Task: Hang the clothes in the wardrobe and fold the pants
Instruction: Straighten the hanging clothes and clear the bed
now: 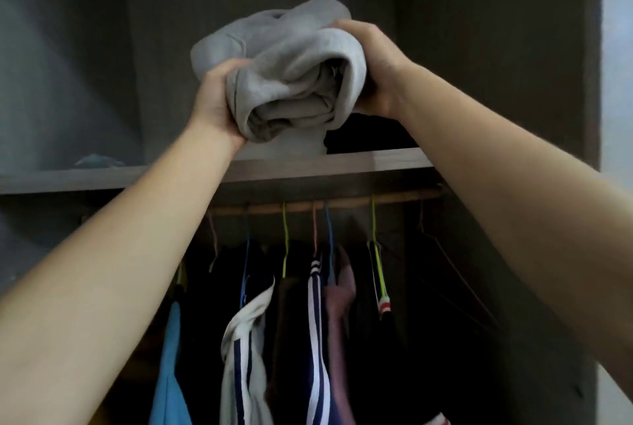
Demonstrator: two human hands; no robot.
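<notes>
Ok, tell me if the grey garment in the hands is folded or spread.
Folded. The grey fleece garment is a bundle with stacked layers showing at its near end, gripped by the left hand and right hand.

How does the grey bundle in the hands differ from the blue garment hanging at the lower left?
The grey bundle is folded thick and compact; the blue garment hangs loose and long. The left hand and right hand grip the grey bundle up at the shelf; the blue garment hangs untouched below the rail. The grey bundle is pale, the blue garment bright. Both are clothing in one wardrobe.
</notes>
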